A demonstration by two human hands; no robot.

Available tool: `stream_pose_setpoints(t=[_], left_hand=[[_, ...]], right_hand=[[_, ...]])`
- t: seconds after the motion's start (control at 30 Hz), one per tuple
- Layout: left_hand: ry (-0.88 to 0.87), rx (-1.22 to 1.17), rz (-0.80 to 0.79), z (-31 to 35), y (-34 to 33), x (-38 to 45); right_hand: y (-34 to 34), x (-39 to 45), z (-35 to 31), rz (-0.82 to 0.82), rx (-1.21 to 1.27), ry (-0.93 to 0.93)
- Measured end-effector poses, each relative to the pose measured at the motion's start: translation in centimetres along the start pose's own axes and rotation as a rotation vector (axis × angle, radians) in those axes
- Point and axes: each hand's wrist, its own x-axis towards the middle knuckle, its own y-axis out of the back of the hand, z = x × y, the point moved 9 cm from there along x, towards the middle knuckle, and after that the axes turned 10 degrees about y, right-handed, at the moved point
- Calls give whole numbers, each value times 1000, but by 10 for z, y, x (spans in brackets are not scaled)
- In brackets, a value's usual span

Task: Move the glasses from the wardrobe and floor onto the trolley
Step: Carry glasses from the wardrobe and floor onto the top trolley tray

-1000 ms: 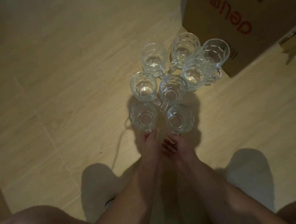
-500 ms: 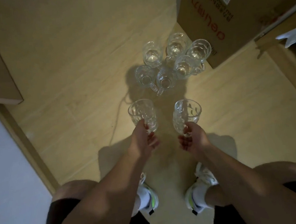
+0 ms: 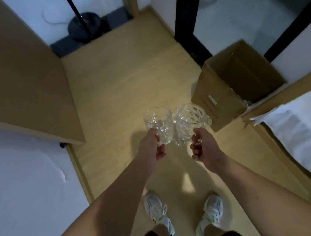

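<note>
Change: since half a second ago we have risen from the crouch, and both mugs now ride higher above the floor (image 3: pixel 120 94); the cluster of glasses on the floor has dropped out of view.
Left hand (image 3: pixel 151 147): our fingers curl round the handle of the left glass mug (image 3: pixel 159 124), gripping it.
Right hand (image 3: pixel 202 147): our fingers curl round the handle of the right glass mug (image 3: pixel 190 123), gripping it.
Left glass mug: roughly upright, long axis near vertical, mouth up and tipped slightly away from us, handle toward us.
Right glass mug: faceted, tilted, mouth pointing up and away to the right, base toward our hand.
Relation: the two mugs sit side by side, just beside or touching; we cannot tell which.
Contents: both mugs look clear; we cannot tell whether anything is in them.
Cardboard box (image 3: pixel 237 85): stands on the floor to the right, beyond the mugs; top open, inside dark, contents unclear.
Shoes (image 3: pixel 157 210): white, planted on the floor below our arms.
Lamp base (image 3: pixel 85 27): black, round, far end of the floor.
</note>
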Motion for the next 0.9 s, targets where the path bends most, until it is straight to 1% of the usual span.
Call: stream_pose_setpoints(t=[0.2, 0.3, 0.4, 0.47, 0.57, 0.67, 0.77, 0.9], left_hand=[[-267, 49, -30, 134, 36, -115], [-392, 7, -32, 191, 57, -174], [-476, -48, -40, 237, 76, -228], [-523, -84, -29, 261, 91, -261], [-613, -150, 8, 290, 108, -311], [-699, -227, 72, 305, 121, -352], [-761, -339, 109, 306, 131, -381], [-797, -489, 177, 287, 137, -403]], right_hand=[[-82, -63, -155, -149, -116, 228], [-120, -94, -227, -186, -164, 365], [-151, -123, -281, -220, -195, 472], [-169, -139, -306, -260, -175, 503], [-196, -158, -344, -355, -154, 542], [-224, -173, -379, -448, -200, 586], [-244, -185, -402, -537, -237, 583], [-259, -199, -415, -671, -293, 567]])
